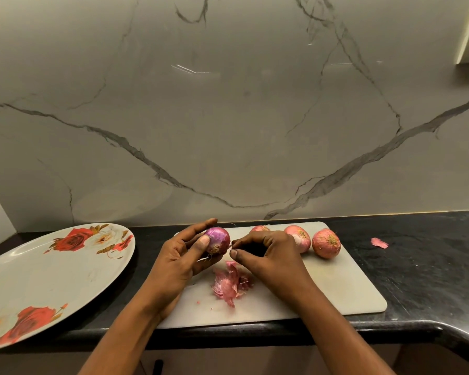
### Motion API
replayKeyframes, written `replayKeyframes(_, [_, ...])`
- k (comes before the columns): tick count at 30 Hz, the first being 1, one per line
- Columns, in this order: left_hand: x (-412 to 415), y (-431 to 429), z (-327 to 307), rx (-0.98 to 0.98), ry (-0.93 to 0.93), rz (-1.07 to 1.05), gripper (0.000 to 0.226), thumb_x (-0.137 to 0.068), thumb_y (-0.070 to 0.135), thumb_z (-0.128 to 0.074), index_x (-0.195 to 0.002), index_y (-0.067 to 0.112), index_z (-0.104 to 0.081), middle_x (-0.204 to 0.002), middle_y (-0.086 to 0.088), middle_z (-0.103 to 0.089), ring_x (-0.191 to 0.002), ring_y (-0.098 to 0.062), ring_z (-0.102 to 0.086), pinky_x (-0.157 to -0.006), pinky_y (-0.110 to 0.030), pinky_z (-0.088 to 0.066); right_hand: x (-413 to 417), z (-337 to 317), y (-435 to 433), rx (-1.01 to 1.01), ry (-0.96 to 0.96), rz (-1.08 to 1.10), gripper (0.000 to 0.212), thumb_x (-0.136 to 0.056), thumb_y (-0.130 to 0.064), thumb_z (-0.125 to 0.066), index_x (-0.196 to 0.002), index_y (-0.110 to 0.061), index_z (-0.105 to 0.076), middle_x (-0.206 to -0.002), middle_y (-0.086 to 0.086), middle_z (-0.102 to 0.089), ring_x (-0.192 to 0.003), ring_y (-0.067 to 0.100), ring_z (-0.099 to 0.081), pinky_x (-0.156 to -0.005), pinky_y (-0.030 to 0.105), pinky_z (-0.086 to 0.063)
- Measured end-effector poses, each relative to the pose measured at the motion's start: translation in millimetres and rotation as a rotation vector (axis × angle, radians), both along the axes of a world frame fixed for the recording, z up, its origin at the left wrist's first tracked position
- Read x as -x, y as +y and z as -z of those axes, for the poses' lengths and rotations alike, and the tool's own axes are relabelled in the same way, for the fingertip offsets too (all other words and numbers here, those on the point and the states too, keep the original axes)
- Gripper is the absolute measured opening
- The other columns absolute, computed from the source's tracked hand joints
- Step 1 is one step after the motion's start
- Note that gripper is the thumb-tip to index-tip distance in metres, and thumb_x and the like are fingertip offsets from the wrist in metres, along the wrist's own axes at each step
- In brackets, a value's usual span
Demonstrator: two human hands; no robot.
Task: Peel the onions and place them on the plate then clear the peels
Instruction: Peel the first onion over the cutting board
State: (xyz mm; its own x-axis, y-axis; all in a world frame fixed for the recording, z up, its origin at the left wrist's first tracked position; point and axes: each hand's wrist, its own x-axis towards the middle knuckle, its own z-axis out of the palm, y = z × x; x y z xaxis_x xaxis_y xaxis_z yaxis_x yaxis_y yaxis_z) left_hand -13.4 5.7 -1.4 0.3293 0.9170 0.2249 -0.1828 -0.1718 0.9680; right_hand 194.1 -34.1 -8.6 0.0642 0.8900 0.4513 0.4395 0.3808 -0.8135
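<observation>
One onion [217, 239], left grip [179, 262] curled round it, right grip [268, 255] pinching its skin strip [228, 248]

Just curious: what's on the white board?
Three unpeeled onions along its far edge, a peel pile near the middle. The right hand covers most of one onion.

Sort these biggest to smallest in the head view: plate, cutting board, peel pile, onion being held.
Plate and cutting board: about alike; the plate runs off the picture, so I won't rank them.
Then peel pile.
Smallest: held onion.
</observation>
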Motion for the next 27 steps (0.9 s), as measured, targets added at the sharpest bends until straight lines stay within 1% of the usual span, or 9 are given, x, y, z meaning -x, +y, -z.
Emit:
replayKeyframes(3, [0.5,0.2,1.2,0.002,0.034,0.007,0.039,-0.097,0.025,-0.061,-0.134,0.026,-0.071,-0.134,-0.003,-0.070,-0.121,-0.027,-0.071,-0.098,-0.041,-0.061,0.3,-1.4,-1.1,0.016,0.091,-0.011,0.022,-0.086,-0.009,-0.085,-0.106,-0.019,-0.082,-0.098,-0.007,-0.080,-0.093,0.006,-0.077,-0.086,0.032,-0.065])
replayKeyframes(5, [0.1,-1.0,0.9,-0.005,0.061,0.022,0.038,-0.096,0.025,-0.061,-0.133,0.026,-0.071,-0.133,-0.004,-0.071,-0.121,-0.026,-0.071,-0.095,-0.039,-0.062,2.3,-3.0,-1.5,0.049,0.170,-0.058,0.033,-0.086,-0.013,-0.086,-0.116,-0.023,-0.078,-0.108,-0.006,-0.080,-0.100,0.007,-0.077,-0.087,0.033,-0.065])
replayKeyframes(7, [0.1,-2.3,0.4,-0.021,0.095,0.034,0.038,-0.097,0.024,-0.062,-0.134,0.026,-0.070,-0.131,-0.003,-0.073,-0.120,-0.025,-0.071,-0.093,-0.038,-0.063,3.6,-5.0,-2.4,0.077,0.216,-0.108,0.035,-0.088,-0.019,-0.086,-0.121,-0.024,-0.077,-0.112,-0.005,-0.080,-0.103,0.009,-0.077,-0.085,0.036,-0.066])
replayKeyframes(11, [1.3,-3.6,-0.1,-0.057,0.145,0.040,0.037,-0.100,0.017,-0.062,-0.136,0.023,-0.069,-0.130,-0.002,-0.073,-0.120,-0.025,-0.071,-0.092,-0.039,-0.063,3.5,-8.3,-6.0,0.077,0.222,-0.151,0.029,-0.091,-0.020,-0.083,-0.119,-0.024,-0.080,-0.108,-0.007,-0.081,-0.102,0.009,-0.077,-0.088,0.035,-0.065])
replayKeyframes(16, [0.5,-4.0,-0.5,-0.066,0.147,0.038,0.037,-0.098,0.013,-0.064,-0.135,0.017,-0.070,-0.127,0.001,-0.074,-0.119,-0.025,-0.072,-0.094,-0.040,-0.063,3.6,-9.3,-7.6,0.058,0.192,-0.147,0.028,-0.092,-0.016,-0.081,-0.109,-0.037,-0.079,-0.102,-0.012,-0.082,-0.098,0.007,-0.078,-0.087,0.031,-0.065])
replayKeyframes(20, [2.3,-3.1,1.2,-0.021,0.107,0.019,0.036,-0.095,0.019,-0.066,-0.131,0.019,-0.073,-0.130,-0.002,-0.072,-0.118,-0.030,-0.072,-0.092,-0.044,-0.064,2.4,-5.0,-3.1,0.025,0.097,-0.030,0.029,-0.093,-0.007,-0.072,-0.116,-0.022,-0.082,-0.100,-0.007,-0.082,-0.093,0.007,-0.078,-0.086,0.034,-0.065])
replayKeyframes(22, [2.7,-2.0,2.1,-0.017,0.104,0.016,0.036,-0.095,0.020,-0.066,-0.130,0.020,-0.074,-0.130,-0.003,-0.073,-0.117,-0.031,-0.073,-0.092,-0.044,-0.064,2.3,-4.1,-1.7,0.029,0.083,-0.023,0.031,-0.093,-0.006,-0.071,-0.118,-0.021,-0.081,-0.101,-0.007,-0.082,-0.093,0.007,-0.078,-0.087,0.034,-0.065])
replayKeyframes(25, [2.4,-1.2,2.0,-0.016,0.108,0.022,0.035,-0.096,0.021,-0.066,-0.131,0.023,-0.074,-0.133,-0.007,-0.072,-0.118,-0.033,-0.073,-0.094,-0.046,-0.063,3.0,-3.2,-1.1,0.036,0.113,-0.027,0.031,-0.093,-0.007,-0.070,-0.119,-0.021,-0.081,-0.102,-0.006,-0.082,-0.094,0.009,-0.078,-0.086,0.033,-0.065])
replayKeyframes(27, [1.9,-1.2,2.2,-0.012,0.110,0.016,0.035,-0.096,0.021,-0.066,-0.130,0.025,-0.074,-0.132,-0.007,-0.072,-0.116,-0.033,-0.073,-0.095,-0.046,-0.063,2.2,-2.5,-0.7,0.047,0.167,-0.015,0.031,-0.095,-0.005,-0.068,-0.120,-0.018,-0.080,-0.105,0.000,-0.082,-0.093,0.010,-0.079,-0.085,0.034,-0.066])
